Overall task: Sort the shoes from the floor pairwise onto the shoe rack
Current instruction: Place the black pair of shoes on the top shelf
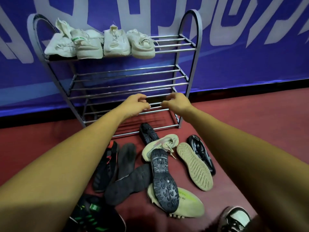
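Note:
A grey metal shoe rack (187, 47) stands against the blue wall. Its top shelf carries several white sneakers (100, 42) side by side at the left. The lower shelves hold nothing. My left hand (135, 104) and my right hand (175, 102) hover close together in front of the rack's lower bars, fingers loosely curled, holding nothing. On the red floor below lies a pile of shoes: a black shoe sole-up (163, 180), beige sneakers (160, 146), a beige sole (194, 166), a black shoe with red laces (107, 166), dark slip-ons (127, 185) and a black-green sneaker (90, 213).
A blue banner with pale letters (250, 39) covers the wall behind the rack. Another black shoe (148, 133) lies by the rack's bottom bar, and a black patterned one (200, 153) lies at the right. A shoe on a foot (235, 218) shows at the bottom right.

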`<state>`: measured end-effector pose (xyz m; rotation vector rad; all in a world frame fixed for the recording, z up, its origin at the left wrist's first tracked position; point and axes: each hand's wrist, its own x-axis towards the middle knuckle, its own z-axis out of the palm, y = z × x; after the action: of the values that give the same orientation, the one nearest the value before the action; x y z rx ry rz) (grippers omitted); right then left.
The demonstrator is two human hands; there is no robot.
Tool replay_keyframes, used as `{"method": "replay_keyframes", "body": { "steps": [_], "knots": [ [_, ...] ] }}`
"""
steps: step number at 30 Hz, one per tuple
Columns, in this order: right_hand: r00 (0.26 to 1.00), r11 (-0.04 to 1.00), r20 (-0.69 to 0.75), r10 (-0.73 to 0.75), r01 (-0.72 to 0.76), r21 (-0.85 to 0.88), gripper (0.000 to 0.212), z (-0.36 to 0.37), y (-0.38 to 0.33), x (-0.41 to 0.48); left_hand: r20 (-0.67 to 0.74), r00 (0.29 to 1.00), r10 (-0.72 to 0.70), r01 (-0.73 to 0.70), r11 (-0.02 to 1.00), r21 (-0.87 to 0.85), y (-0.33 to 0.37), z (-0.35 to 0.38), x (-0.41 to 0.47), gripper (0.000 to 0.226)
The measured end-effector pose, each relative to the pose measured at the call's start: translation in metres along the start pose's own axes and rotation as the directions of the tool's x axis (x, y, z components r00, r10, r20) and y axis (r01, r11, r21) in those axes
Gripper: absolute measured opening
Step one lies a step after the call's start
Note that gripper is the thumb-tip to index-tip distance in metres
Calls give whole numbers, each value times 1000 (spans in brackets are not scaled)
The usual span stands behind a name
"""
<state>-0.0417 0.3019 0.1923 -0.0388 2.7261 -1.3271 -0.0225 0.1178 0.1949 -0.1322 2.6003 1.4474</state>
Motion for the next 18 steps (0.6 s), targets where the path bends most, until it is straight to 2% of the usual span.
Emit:
{"method": "replay_keyframes", "body": {
  "steps": [4, 10, 18],
  "knots": [
    [998, 998, 59, 29, -26, -53, 59, 16, 29, -14, 47, 999, -20, 18, 999, 46, -19, 29, -4, 56],
    [972, 946, 176, 156, -95, -310, 52, 43, 90, -33, 271, 950, -156, 96, 971, 220, -78, 70, -18, 57],
    [919, 887, 294, 263, -111, -448, 50, 91, 153, -42, 369, 878, -306, 181, 924, 336, -137, 107, -19, 60]
  ]
}}
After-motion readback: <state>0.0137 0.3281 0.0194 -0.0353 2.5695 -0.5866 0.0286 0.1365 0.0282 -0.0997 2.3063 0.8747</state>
